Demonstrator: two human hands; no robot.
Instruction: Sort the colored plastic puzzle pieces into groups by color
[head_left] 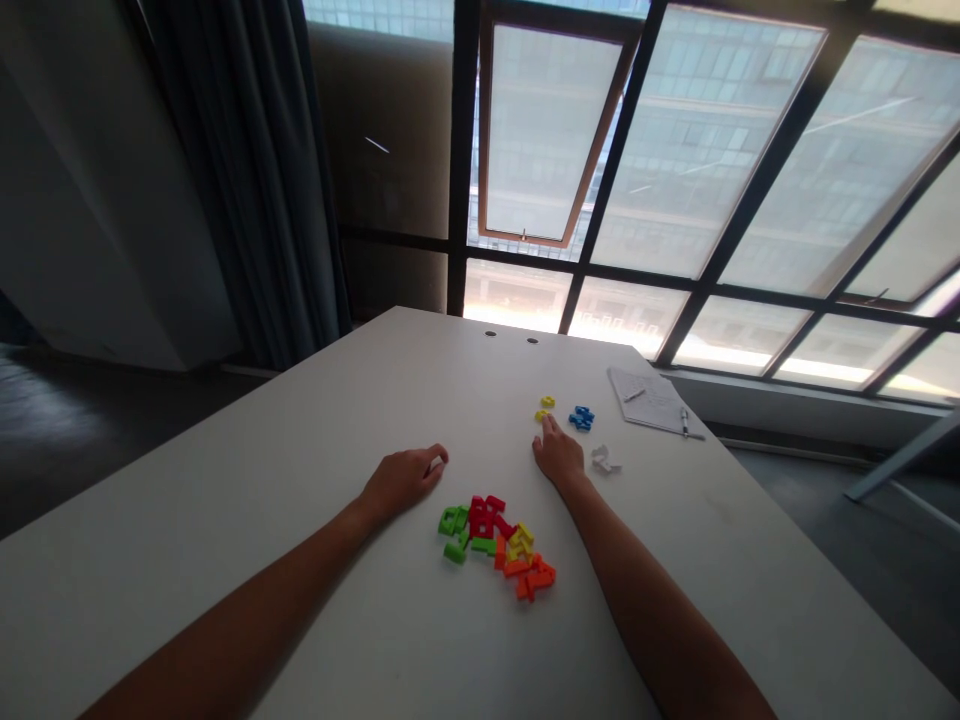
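Yellow piece (541, 415): on the far part of the white table (322, 420), at the fingertips of the right hand (560, 452). The fingers reach forward; whether they grip the piece or only touch it cannot be told. A second yellow piece (548, 401) lies just beyond. Blue pieces (581, 418) lie to the right, white pieces (604, 460) nearer. Left hand (405, 476): at left, loosely curled, a gap between thumb and forefinger, no object seen in it. Between the forearms, nearer: a mixed pile (481, 520) of green, red, yellow and orange pieces. Far right: papers (651, 400) with two pens.
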